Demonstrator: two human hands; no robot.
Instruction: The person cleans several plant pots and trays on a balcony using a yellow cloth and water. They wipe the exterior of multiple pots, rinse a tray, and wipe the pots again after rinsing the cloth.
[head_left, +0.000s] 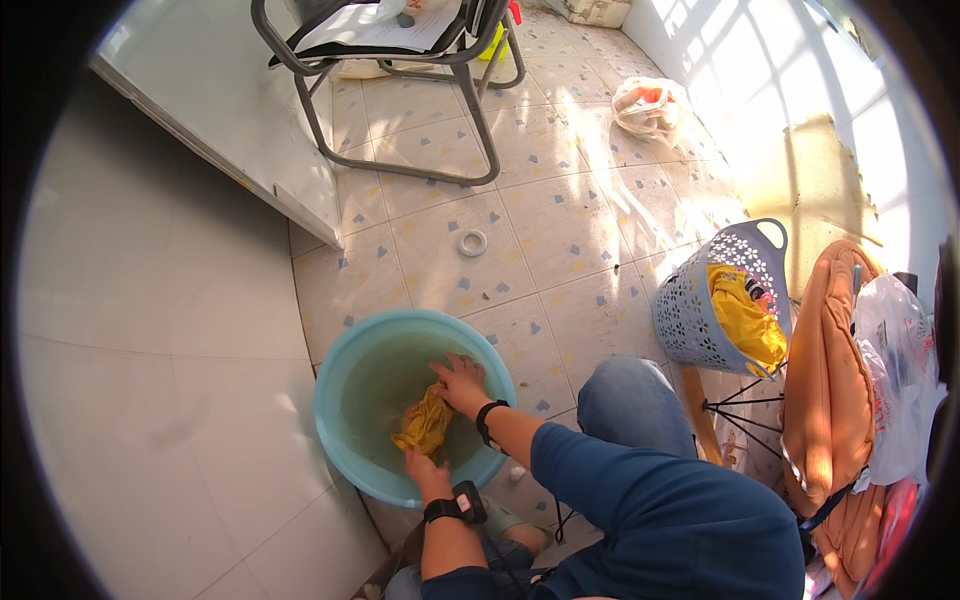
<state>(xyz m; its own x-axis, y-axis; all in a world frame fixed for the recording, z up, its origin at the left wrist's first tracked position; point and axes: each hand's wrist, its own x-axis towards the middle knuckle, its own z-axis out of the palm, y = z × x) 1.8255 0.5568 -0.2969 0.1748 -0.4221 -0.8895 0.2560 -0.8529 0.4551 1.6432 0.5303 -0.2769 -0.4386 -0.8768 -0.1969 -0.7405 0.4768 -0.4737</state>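
Observation:
A round light-blue plastic basin (330, 420) of cloudy water stands on the tiled floor before me. In it lies a crumpled wet yellow cloth (426, 421), partly above the water. My left hand (427, 470) grips the cloth's near end, by the basin's near side. Fingers spread, my right hand (459, 382) rests at the cloth's far end, its thumb side against the fabric. Whether the right fingertips pinch any of it is hard to see. Each wrist wears a black band, and the left one carries a small black device (469, 501).
A white tape roll (472, 243) lies on the floor beyond the basin. Farther off stands a metal-framed chair (480, 135) holding papers. At right are a perforated laundry basket (679, 319) with yellow cloth, an orange padded item (829, 375) and a plastic bag (651, 109). A tiled wall (150, 420) borders the left.

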